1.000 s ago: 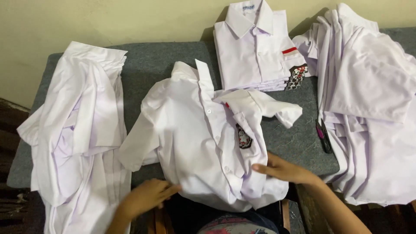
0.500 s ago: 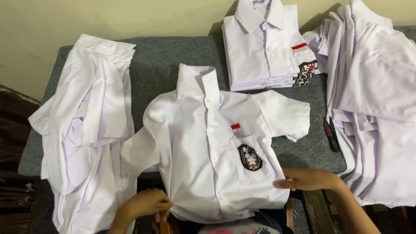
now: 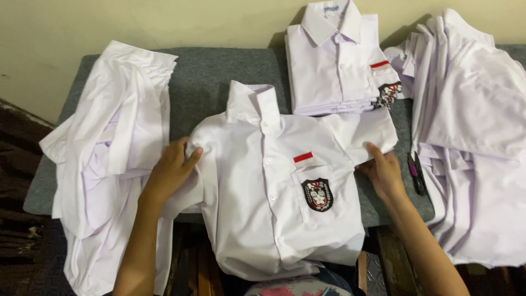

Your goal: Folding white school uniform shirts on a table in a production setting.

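We see a folded stack of white shirts [image 3: 337, 66] at the back of the grey padded table [image 3: 219, 77]. Loose white shirt piles lie left [image 3: 109, 153] and right [image 3: 476, 148], with a dark pen-like tool [image 3: 417, 174] just beside the right pile.

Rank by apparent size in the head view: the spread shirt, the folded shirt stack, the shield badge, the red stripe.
1. spread shirt
2. folded shirt stack, though it lies farther from the camera
3. shield badge
4. red stripe

Red-white label [image 3: 303, 158], dark shield badge [image 3: 317, 194]
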